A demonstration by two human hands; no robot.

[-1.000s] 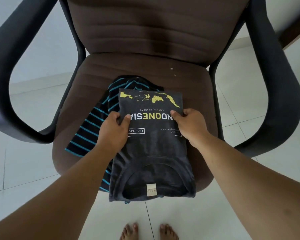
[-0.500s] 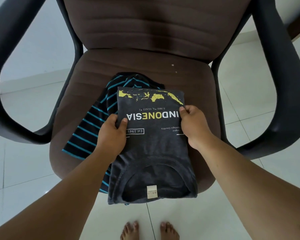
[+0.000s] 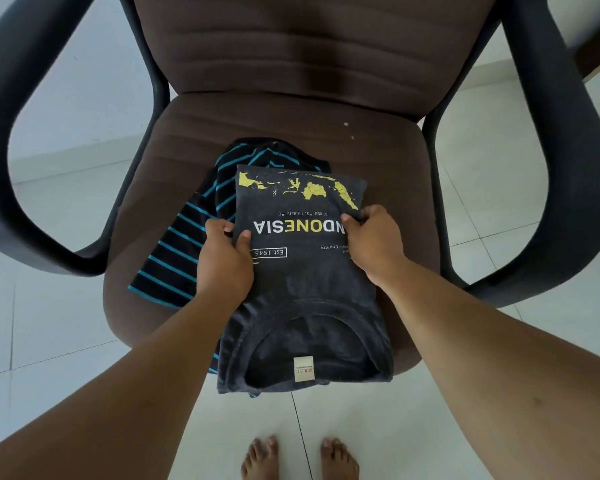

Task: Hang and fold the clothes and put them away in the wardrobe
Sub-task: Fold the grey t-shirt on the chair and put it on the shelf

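Now left hand (image 3: 224,263) and right hand (image 3: 373,242), each grip pinching folded grey T-shirt (image 3: 302,296), on chair (image 3: 257,126)

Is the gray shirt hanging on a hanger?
No, the folded gray shirt lies on the striped shirt on the chair, gripped at its sides by both hands.

Armrests (image 3: 565,188) flank seat (image 3: 291,126); seat beyond shirts seemingly clear.

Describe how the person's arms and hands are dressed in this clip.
Both forearms are bare, with no sleeve in view. The left hand and right hand wear no gloves; no rings, watch or bracelets show. Fingernails look short and unpainted.
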